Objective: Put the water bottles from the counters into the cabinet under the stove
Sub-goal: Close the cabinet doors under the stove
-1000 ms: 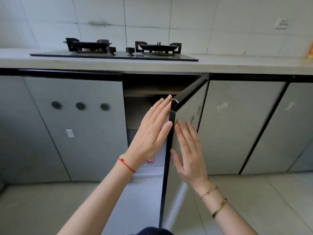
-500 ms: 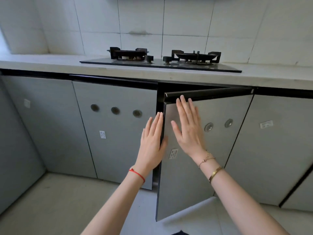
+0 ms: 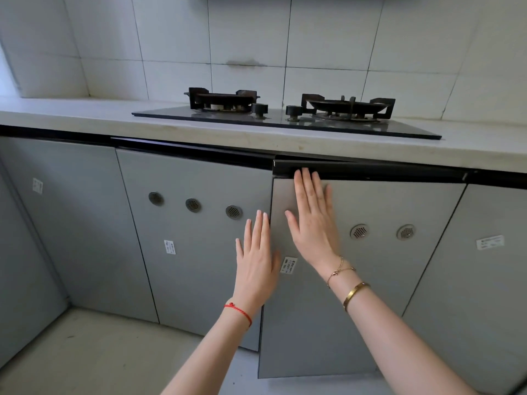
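- The right hand (image 3: 312, 223) lies flat against the front of a grey matt cabinet door (image 3: 356, 280) under the stove, fingers straight and slightly spread, holding nothing; its fingertips reach up to the door's black top edge.
- That door stands slightly ajar: its left edge sits forward of the neighbouring door, and a dark gap shows along its top left corner under the counter's front edge.
- The left hand (image 3: 256, 258) is also flat with straight fingers, gripping nothing, placed at the seam where the ajar door meets the closed grey cabinet door (image 3: 194, 238) to its left; whether the palm touches a surface cannot be told.
- A red string bracelet (image 3: 239, 311) circles the left wrist; a thin gold chain (image 3: 339, 269) and a gold bangle (image 3: 355, 293) circle the right wrist.
- A black glass two-burner gas stove (image 3: 285, 115) sits on the pale stone counter (image 3: 71, 115), just above the two doors and near the counter's front edge.
- Round metal vent grilles (image 3: 359, 231) are set into both doors, and small white stickers (image 3: 288, 265) are stuck on them.
- No water bottle shows in this view; the cabinet's inside is hidden behind the door.
- White wall tiles (image 3: 171, 38) rise behind the counter.
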Motion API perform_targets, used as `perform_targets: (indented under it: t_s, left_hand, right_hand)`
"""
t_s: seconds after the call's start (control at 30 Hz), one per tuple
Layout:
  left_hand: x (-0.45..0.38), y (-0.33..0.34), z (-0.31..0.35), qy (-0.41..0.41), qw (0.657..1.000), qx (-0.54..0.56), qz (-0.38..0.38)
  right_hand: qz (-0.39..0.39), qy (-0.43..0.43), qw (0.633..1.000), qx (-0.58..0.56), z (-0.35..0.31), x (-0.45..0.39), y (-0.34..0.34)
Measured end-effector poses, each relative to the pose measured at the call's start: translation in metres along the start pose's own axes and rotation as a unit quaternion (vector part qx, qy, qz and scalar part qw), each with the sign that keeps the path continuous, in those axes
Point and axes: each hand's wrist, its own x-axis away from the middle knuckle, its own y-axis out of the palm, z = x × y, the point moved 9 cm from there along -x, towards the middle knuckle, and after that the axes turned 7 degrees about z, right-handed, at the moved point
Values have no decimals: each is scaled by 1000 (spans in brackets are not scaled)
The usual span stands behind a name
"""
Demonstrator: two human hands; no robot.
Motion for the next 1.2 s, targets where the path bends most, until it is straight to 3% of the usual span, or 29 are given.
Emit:
perform_targets:
  t_s: [0.57,1.2]
  left_hand:
    - [-41,41,-22,-22,998,-58,-26]
    - [-41,20,-22,22,998,-62,-9]
  right_hand:
    - [26,7,998,52,17,-26,44]
    - [48,-57,991,111,-2,1,35]
